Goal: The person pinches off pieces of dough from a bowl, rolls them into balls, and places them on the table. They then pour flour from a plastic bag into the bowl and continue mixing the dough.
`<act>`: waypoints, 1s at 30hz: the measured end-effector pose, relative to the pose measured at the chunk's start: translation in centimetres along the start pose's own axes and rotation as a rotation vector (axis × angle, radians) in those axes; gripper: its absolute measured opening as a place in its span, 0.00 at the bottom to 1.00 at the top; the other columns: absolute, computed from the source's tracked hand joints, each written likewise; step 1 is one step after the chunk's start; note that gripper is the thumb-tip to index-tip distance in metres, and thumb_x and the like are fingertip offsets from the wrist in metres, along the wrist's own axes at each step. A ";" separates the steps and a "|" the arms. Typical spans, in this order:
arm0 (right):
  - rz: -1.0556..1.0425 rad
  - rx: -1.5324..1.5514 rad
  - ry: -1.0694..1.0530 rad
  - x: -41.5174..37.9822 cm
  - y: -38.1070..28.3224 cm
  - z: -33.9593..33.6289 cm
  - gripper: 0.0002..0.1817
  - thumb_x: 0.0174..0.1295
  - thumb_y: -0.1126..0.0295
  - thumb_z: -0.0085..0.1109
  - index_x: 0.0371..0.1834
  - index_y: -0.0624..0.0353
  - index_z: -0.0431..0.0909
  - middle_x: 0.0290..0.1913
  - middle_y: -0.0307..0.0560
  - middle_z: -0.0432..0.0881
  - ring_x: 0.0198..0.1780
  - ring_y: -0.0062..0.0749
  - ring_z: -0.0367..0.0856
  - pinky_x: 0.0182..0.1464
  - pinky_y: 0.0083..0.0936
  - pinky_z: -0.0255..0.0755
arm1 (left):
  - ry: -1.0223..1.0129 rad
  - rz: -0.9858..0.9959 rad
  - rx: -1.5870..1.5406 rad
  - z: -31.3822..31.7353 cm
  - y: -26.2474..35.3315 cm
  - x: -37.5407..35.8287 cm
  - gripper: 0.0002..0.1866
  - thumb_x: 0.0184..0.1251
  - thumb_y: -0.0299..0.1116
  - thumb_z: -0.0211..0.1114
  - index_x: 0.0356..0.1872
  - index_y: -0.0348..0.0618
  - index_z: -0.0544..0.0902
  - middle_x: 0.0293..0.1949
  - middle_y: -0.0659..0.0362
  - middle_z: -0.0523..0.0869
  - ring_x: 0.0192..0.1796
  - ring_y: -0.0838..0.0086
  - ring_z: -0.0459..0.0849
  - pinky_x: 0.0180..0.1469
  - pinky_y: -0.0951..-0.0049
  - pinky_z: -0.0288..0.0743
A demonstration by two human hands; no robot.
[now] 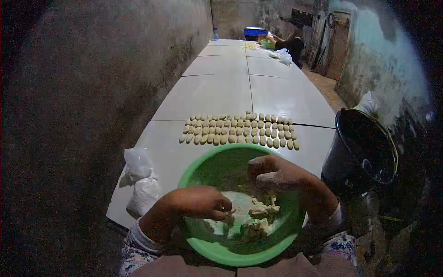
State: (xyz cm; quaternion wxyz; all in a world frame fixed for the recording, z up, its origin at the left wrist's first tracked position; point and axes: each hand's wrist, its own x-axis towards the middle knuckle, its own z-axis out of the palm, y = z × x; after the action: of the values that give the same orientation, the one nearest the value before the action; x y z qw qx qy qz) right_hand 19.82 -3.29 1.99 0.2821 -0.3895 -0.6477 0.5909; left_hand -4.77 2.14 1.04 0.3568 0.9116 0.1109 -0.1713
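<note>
A large green plastic basin [196, 243] sits in front of me at the near end of the table. Inside it lie torn lumps of pale dough [264, 211] and loose white flour. My left hand [203, 203] reaches in over the basin's left side, fingers curled and close together above the flour. Whatever is between its fingertips is too small to make out. Over the right side, above the dough, is my right hand [274, 171], floury and closed, its palm side hidden. Just beyond the basin, small oval dough pieces [232, 138] lie in several rows.
Bags of white powder [144, 196] stand at the table's left edge. To the right is a black bucket [344, 159]. The long white table [207, 94] runs beside a wall. At its far end a person [290, 46] works near a green basin [267, 44] and blue crate [254, 32].
</note>
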 end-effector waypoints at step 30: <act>-0.472 -0.651 0.121 0.5 -1.5 3.6 0.07 0.65 0.73 0.48 0.32 0.59 0.77 0.31 0.50 0.78 0.37 0.46 0.79 0.40 0.37 0.74 | 0.273 0.234 -0.667 -0.2 -1.6 0.3 0.17 0.73 0.39 0.54 0.52 0.36 0.78 0.40 0.59 0.83 0.42 0.77 0.78 0.48 0.73 0.72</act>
State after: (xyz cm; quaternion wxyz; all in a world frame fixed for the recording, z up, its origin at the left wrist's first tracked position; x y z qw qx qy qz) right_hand 16.31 -4.87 2.95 0.3096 -0.3330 -0.8548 0.2500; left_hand -4.97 3.44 0.14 0.6332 0.7662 0.1024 0.0393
